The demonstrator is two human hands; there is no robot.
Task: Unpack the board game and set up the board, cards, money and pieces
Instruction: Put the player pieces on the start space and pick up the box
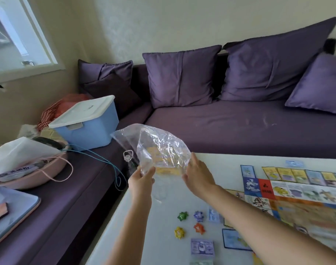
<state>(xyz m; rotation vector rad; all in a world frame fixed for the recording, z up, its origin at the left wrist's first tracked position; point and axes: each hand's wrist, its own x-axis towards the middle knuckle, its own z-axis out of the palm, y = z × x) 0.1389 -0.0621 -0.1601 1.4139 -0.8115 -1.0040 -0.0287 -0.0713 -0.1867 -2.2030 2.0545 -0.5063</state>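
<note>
The left hand (142, 180) and right hand (198, 175) grip the bag (157, 146) near the board (297, 199); tip low, keeping cards (164, 170) together.

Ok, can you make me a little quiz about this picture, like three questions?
1. True or false: the clear plastic bag lies flat on the table.
2. How many star-shaped pieces sit on the table? A) two B) four C) six
3. Fill in the gap: the blue box on the sofa has a ___ lid.

Key:
1. False. The left hand and right hand hold it up.
2. B. They are green, purple, yellow and orange.
3. White.
</note>
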